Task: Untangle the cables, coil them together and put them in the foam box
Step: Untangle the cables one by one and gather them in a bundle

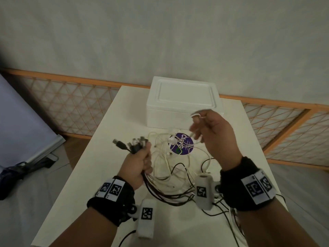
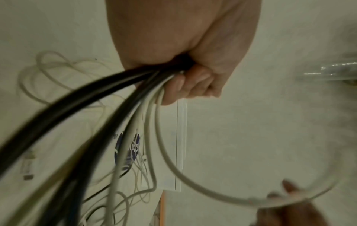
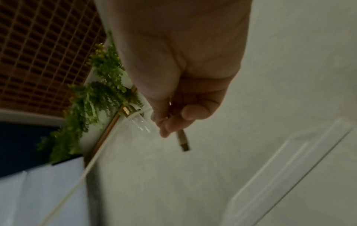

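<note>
You're wearing black wrist straps [image 1: 114, 202] carrying white tag bands [image 1: 258, 188] with black square codes; a white tagged camera pod [image 1: 203, 191] is hanging beside each strap.

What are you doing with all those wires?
A person is sorting out tangled cables over a white table. The left hand grips a bunch of black and white cables near their plugs. The right hand pinches one white cable and holds it up, away from the rest. More cable lies loose on the table. The foam box sits behind with its lid on, so nothing is packed yet.
</note>
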